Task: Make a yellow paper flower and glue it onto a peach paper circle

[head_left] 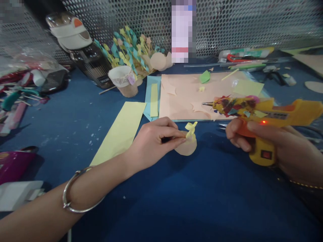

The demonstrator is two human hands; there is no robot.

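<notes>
Glossy yellow plastic glue gun (285, 114) with metal nozzle (207, 104), 3 o'clock; matt peach paper piece (186, 148), 5 o'clock; polished metal bangle (75, 191), 8 o'clock; perforated metal screen (222, 27), 12 o'clock.

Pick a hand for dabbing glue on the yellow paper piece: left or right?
Right, probably. The right hand grips the yellow glue gun, its nozzle aimed left, just above the piece. The left hand is occupied pinching the yellow paper piece against the peach paper piece.

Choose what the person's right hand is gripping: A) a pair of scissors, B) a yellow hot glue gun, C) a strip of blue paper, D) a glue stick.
B: the right hand wraps around the handle of the yellow hot glue gun, while the left hand pinches a small yellow paper piece.
</notes>
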